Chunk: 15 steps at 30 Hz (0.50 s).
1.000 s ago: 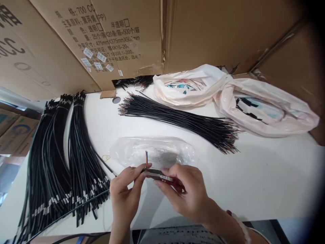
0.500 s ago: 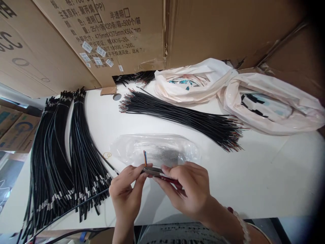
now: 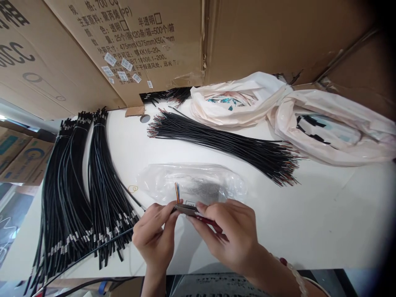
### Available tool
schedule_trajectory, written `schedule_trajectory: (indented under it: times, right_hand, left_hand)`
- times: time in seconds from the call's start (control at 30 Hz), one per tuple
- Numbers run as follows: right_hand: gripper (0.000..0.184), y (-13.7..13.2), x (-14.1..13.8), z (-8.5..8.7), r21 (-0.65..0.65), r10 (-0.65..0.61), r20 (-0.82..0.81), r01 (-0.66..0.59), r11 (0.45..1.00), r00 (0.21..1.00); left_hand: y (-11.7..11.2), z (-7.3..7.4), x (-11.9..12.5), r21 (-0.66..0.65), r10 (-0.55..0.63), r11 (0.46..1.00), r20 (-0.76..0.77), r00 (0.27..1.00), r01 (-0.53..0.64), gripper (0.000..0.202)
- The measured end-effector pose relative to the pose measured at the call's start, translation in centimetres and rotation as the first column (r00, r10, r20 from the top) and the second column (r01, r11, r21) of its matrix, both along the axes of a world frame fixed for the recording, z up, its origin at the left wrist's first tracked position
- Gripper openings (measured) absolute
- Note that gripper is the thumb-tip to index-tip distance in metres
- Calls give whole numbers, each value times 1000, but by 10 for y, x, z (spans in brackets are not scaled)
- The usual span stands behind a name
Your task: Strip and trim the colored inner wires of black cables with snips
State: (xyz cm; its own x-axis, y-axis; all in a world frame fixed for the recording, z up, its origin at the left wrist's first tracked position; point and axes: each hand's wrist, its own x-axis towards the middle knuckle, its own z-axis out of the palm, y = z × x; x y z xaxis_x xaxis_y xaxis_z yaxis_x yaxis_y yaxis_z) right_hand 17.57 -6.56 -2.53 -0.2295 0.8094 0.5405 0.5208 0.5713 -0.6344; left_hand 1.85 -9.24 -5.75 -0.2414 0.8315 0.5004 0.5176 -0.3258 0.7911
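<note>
Between thumb and fingers, my left hand [image 3: 156, 231] pinches a black cable [image 3: 114, 236] that trails off to the lower left. Thin orange and blue wires [image 3: 177, 192] stick up from its end. In my right hand [image 3: 229, 231] are pliers-like cutters with red handles [image 3: 208, 222]; their grey metal jaws [image 3: 186, 209] lie against the cable end at my left fingertips. My palm and fingers hide much of the handles. Just beyond both hands rests a clear plastic bag [image 3: 154, 181] with small greyish contents I cannot make out.
A bundle of black cables [image 3: 222, 142] lies behind the bag. More bundled cables with metal ends [image 3: 105, 177] hang toward the left table edge. Two whitish bags [image 3: 201, 111] with scraps stand at the back right. Large cardboard boxes [image 3: 173, 37] wall off the rear.
The orange and blue wires look slightly more spread. Both hands and the cutters hold nearly the same position, while the whole view has shifted a little.
</note>
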Motion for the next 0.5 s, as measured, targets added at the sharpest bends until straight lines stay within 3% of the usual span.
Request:
schedule_trajectory:
  times: [0.13,0.23,0.3,0.37,0.43,0.5]
  right_hand:
    - [17,-2,-1,0,-128,-14,-59,6,992,998]
    - [25,-2,-2,-2,-305,-27,-139,-16,952,990]
    - [28,-2,-4,-5,-476,-45,-215,-64,877,976]
    - [31,0,-5,-10,-629,-78,-300,-136,765,951]
    - [32,3,-6,-16,-717,-115,-375,-210,665,920]
    - [33,7,-6,-21,-752,-146,-433,-267,603,889]
  left_hand:
    - [2,-4,1,49,35,998,-18,999,-34,26]
    - [4,-7,2,74,54,996,-42,998,-51,25]
    - [6,-9,3,72,54,996,-69,996,-50,26]
    - [8,-12,3,68,56,997,-106,993,-49,26]
    - [10,-13,3,70,57,996,-169,984,-46,24]
    - [12,-14,3,77,66,996,-250,966,-48,22]
